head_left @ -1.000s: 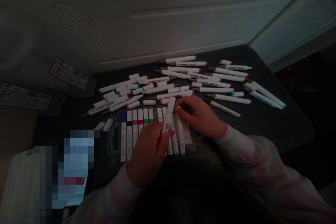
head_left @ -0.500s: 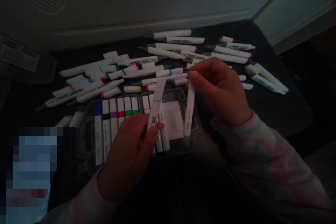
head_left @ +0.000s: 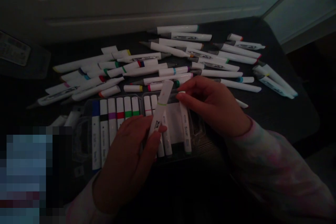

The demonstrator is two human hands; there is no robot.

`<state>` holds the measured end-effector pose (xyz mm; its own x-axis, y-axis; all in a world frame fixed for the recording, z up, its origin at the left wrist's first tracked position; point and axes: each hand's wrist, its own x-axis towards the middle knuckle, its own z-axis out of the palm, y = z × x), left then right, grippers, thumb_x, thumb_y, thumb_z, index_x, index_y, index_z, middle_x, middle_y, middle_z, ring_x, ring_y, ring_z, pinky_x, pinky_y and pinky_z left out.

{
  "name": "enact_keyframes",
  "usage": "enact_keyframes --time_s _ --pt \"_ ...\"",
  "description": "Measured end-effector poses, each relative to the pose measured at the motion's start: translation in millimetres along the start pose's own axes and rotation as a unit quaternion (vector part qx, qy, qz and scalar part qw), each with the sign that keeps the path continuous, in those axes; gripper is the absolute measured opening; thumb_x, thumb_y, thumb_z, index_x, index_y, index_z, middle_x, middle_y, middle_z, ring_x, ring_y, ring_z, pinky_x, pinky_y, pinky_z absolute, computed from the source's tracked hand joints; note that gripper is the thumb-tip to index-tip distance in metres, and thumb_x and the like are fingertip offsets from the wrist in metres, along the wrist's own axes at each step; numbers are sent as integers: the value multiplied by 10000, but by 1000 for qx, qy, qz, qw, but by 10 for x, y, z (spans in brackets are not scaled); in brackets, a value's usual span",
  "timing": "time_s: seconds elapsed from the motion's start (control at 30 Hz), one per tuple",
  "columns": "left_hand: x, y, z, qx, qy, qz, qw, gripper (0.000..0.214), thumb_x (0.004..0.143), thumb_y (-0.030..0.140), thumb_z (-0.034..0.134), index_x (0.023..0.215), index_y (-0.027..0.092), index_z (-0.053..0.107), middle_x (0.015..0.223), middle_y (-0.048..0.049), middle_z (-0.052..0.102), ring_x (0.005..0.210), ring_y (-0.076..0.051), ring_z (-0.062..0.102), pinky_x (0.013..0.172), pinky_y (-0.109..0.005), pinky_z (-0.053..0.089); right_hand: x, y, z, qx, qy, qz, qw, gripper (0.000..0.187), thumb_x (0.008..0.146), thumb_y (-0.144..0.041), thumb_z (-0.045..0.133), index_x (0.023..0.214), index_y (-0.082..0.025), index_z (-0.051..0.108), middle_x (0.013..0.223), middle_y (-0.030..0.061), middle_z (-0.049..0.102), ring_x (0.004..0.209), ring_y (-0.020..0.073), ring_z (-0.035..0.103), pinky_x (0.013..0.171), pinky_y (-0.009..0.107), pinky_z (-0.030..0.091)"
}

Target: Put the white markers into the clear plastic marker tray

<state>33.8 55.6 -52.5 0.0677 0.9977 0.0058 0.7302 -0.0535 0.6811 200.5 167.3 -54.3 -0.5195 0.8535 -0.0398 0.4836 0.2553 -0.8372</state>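
A white marker with a thin green band [head_left: 162, 103] is gripped in my left hand [head_left: 128, 154], tilted up over the open clear plastic case [head_left: 194, 126]. My right hand [head_left: 210, 101] pinches the top end of another white marker [head_left: 185, 129], whose lower end lies over the right part of the case. In the case's left part stands a row of capped markers with blue, black, purple, red and green bands [head_left: 112, 115]. Beside the left hand's marker, more white markers [head_left: 167, 140] lie in the right part; my left hand hides some of them.
Many loose white markers [head_left: 181, 52], some uncapped, are scattered across the dark table [head_left: 288, 119] behind the case. A few loose caps [head_left: 133, 88] lie among them. A pale wall [head_left: 157, 0] rises behind; a clear box-like object [head_left: 15, 52] is at left.
My right hand has moved down and slightly left, bringing its marker from the case's right edge into the right part. My left hand keeps its marker nearly still.
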Motion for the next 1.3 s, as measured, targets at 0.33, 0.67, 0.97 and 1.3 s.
enact_keyframes --time_s 0.33,0.67,0.97,1.3 --pt "-3 10 -17 -4 -25 -27 999 277 879 316 307 967 212 548 903 -7 555 824 -160 528 815 -316 418 -11 -35 2 -144 -23 -29 989 144 780 -230 547 870 -135 607 710 6 654 594 101 575 550 212 394" --pt "-24 -21 -4 -7 -29 -35 999 259 876 335 315 979 261 540 970 3 562 873 -178 529 789 -315 419 -6 -45 -46 -107 -73 -17 991 245 737 -222 581 966 -136 597 700 -5 617 581 102 541 550 231 395" --pt "15 15 -16 -7 -17 -36 999 290 873 379 298 934 258 554 908 -4 592 782 -180 551 745 -325 440 30 47 -275 103 102 55 988 122 732 -236 597 847 -200 577 651 -29 547 546 88 519 485 221 398" --pt "4 9 -24 -3 -28 -48 998 298 874 380 296 946 258 558 932 -5 594 803 -176 547 769 -325 437 -15 31 -20 -65 -9 4 998 206 743 -262 588 916 -151 571 664 -21 574 552 90 514 534 227 383"
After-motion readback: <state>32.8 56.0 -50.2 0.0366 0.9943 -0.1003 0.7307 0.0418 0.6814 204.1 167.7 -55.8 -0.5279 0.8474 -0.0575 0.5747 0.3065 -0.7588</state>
